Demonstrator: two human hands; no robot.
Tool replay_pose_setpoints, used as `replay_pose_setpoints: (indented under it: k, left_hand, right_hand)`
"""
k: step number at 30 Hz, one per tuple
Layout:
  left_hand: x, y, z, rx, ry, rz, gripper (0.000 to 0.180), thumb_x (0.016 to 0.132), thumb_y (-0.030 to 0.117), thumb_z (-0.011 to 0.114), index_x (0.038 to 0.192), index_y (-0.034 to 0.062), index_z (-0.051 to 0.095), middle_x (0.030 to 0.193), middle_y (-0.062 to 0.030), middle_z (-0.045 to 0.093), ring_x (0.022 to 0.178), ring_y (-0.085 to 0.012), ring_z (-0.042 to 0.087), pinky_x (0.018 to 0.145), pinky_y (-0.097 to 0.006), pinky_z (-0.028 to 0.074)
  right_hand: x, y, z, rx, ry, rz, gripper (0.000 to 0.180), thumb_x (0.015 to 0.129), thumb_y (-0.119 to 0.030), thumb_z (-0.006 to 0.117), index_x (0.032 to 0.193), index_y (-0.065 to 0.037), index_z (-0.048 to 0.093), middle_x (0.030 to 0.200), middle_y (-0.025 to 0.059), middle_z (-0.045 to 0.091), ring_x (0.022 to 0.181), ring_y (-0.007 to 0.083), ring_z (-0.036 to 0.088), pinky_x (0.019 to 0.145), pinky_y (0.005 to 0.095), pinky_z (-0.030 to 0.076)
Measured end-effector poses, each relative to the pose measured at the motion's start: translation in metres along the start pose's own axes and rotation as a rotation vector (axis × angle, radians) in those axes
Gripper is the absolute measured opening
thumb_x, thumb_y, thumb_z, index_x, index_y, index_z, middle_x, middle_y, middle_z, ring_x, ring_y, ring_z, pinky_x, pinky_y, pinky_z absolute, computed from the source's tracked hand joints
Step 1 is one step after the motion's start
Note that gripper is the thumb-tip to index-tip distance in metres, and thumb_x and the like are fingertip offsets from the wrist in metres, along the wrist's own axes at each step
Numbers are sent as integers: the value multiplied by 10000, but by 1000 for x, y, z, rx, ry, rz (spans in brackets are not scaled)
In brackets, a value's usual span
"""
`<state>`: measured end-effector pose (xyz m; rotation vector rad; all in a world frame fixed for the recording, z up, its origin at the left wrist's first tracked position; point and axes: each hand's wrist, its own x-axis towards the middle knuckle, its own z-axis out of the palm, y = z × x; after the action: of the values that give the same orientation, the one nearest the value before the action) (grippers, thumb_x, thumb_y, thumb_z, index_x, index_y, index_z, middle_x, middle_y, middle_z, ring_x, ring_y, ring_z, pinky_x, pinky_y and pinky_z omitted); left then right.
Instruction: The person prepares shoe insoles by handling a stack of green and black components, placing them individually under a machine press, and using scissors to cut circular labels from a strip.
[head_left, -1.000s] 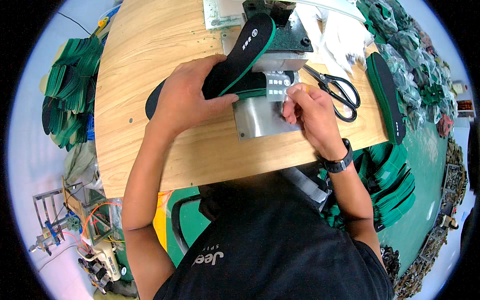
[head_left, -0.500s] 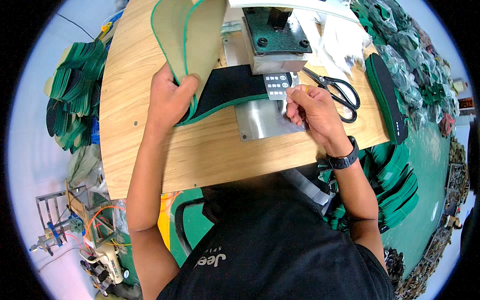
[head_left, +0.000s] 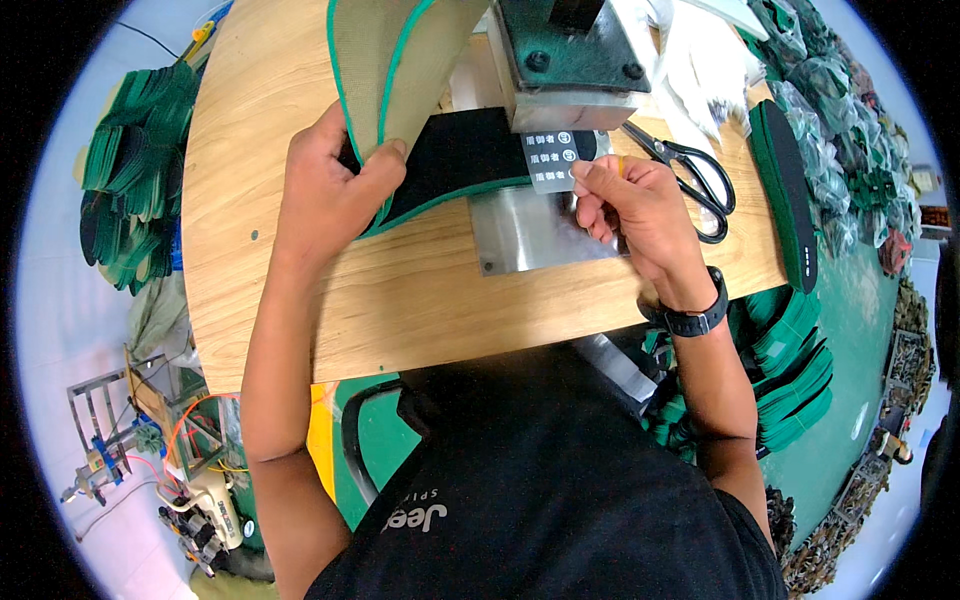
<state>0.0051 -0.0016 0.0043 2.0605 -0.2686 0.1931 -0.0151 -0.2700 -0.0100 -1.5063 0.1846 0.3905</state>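
Observation:
My left hand (head_left: 335, 190) is closed around green-edged insoles, its thumb pressing on them. The beige undersides of two insoles (head_left: 400, 70) stand up from this grip. A black-faced insole (head_left: 465, 150) extends right from the same hand, its end reaching beneath the head of a press (head_left: 570, 65). On that end lies a small clear sheet (head_left: 550, 170) with white print. My right hand (head_left: 645, 205) pinches the sheet's near right corner between thumb and forefinger, other fingers curled. Below the insole is the press's shiny metal plate (head_left: 530, 240).
Black-handled scissors (head_left: 715, 190) lie right of the press, near white sheets (head_left: 700, 70). Black-and-green insoles (head_left: 785, 190) rest at the table's right edge. More insoles are piled at the left (head_left: 135, 170) and lower right (head_left: 790, 370). Bagged goods (head_left: 800, 100) line the far right.
The view has shifted slightly, so table and press sit a little differently in it. Both hands keep their grips, and the clear sheet stays on the insole's end.

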Motion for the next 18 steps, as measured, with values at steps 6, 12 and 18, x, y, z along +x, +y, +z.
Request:
replay_pose_setpoints:
  k: [6, 12, 18]
  left_hand:
    - [4, 4, 10, 237, -116, 187, 552, 719, 174, 715, 1226, 30, 549, 1024, -164, 646, 921, -263, 620, 837, -329, 475]
    - [8, 5, 16, 474, -220, 254, 716, 658, 228, 787, 1301, 77, 511, 1188, -176, 598, 1100, -343, 556, 965, -400, 426]
    - [6, 10, 11, 457, -206, 207, 685, 665, 230, 787, 1278, 62, 533, 1120, -188, 619, 1059, -351, 568, 919, -398, 446]
  right_hand:
    - [-3, -1, 3, -88, 88, -48, 255, 893, -250, 633, 755, -37, 618, 595, 8, 584, 513, 48, 494, 476, 189, 375]
    - [-21, 13, -5, -387, 280, -577, 195, 831, -102, 706, 981, -9, 623, 622, -37, 543, 553, 21, 452, 490, 189, 360]
    - [-26, -5, 3, -841, 204, -909, 431, 743, -63, 743, 1155, -42, 618, 627, 58, 540, 511, 168, 513, 488, 282, 419]
